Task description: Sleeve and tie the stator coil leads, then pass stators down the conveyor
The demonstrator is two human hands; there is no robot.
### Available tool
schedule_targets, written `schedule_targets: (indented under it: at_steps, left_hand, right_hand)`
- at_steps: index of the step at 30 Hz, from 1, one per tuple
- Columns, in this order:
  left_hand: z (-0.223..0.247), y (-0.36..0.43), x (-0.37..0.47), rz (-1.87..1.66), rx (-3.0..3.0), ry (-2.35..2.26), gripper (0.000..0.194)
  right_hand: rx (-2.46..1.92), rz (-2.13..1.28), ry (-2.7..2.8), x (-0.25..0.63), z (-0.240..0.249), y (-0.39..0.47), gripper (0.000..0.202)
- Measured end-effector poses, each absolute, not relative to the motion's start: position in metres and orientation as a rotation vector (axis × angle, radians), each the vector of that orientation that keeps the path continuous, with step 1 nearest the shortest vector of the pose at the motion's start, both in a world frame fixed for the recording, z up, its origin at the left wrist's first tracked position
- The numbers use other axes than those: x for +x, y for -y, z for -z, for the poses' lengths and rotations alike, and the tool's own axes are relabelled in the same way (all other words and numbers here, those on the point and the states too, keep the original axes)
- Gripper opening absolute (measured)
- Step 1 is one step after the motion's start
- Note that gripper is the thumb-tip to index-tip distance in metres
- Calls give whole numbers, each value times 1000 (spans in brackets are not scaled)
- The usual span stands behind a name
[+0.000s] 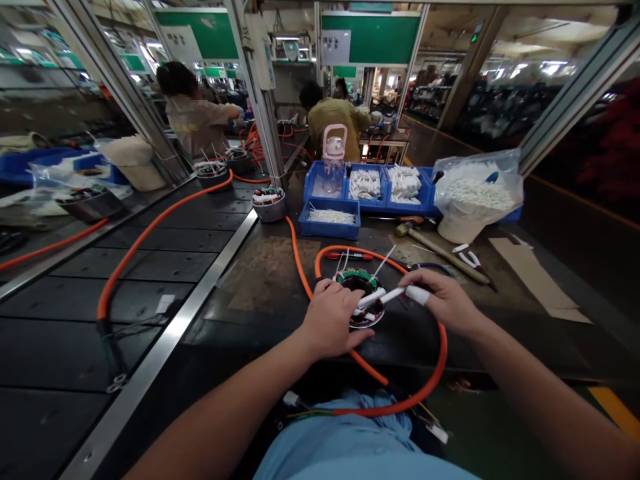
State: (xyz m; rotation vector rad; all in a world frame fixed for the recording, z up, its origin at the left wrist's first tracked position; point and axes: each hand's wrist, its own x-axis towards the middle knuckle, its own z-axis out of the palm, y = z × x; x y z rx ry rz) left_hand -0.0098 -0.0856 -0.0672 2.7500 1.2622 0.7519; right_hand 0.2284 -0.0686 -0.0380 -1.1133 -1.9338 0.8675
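A round motor stator (360,277) with a green rim and white ties sticking up stands on the dark bench in front of me. My left hand (333,317) is closed around its left and near side, with the fingers reaching over the top. A white insulating sleeve (393,295) slants up out of the stator to the right. My right hand (445,300) pinches the sleeve's outer end; a white wrap (417,295) covers one of its fingertips. An orange cable (443,347) loops around the stator and runs down across my lap. The stator's inside is partly hidden by my fingers.
Behind the stator stand blue bins (330,223) of white ties and sleeves, and a bag-lined bucket (463,227). A hammer (445,257), pliers (470,260) and cardboard (537,277) lie right. More stators (270,207) with orange cables are left, by a metal rail (175,333). Co-workers sit beyond.
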Motion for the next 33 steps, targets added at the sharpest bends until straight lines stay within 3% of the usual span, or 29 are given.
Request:
schedule_targets:
  at_steps: [6,12,18,21,25,29,33]
  left_hand:
    - [63,87,-7,-666,2745,-1312,55]
    - [62,87,-6,-632,2731,-1328,54]
    - [63,88,-4,-611,2699,-1333,48]
    - [61,88,-6,-604,2673,-1323,48]
    - [52,87,-18,-589,2632,-1106,65]
    - [39,85,-21,-480,2588,-1096,39]
    - [33,85,-8,-426,2532,-1252,24]
  right_hand:
    - [-931,-1198,2120,196,31,72,17]
    - [-814,-401,2522,186,35,108,38]
    - [-845,225,2369,168,68,135,41]
    - [-929,136,2322,164,72,129,39]
    - [-1039,-316,2195,170,71,124,40]
    - [-1263,-518,2089,178,69,119,44]
    - [-1383,-312,2327,188,65,102,59]
